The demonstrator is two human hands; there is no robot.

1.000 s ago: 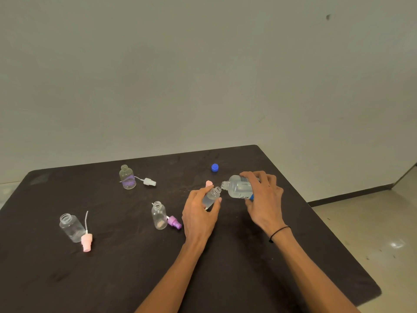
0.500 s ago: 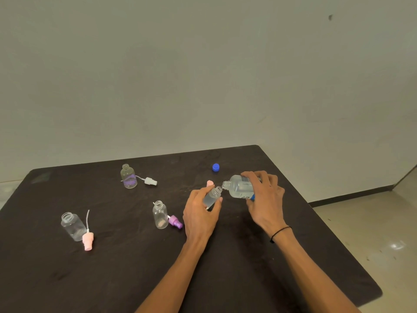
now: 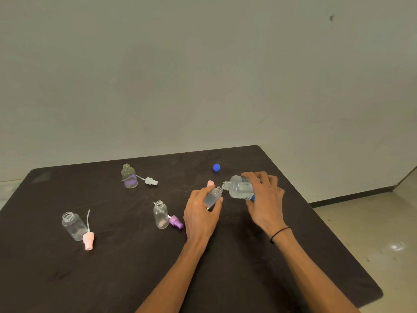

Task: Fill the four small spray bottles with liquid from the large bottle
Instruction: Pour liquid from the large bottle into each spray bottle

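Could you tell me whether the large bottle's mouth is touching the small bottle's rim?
Cannot tell: in the head view the large bottle mouth meets the small bottle rim, without visible gap or clear contact.

The flat table top (image 3: 135, 267) is dark brown-black, and the small round screw cap (image 3: 216, 167) on it is bright blue. Three plastic spray heads lie there: pale pink (image 3: 88, 241), purple (image 3: 176, 222) and white (image 3: 151, 181).
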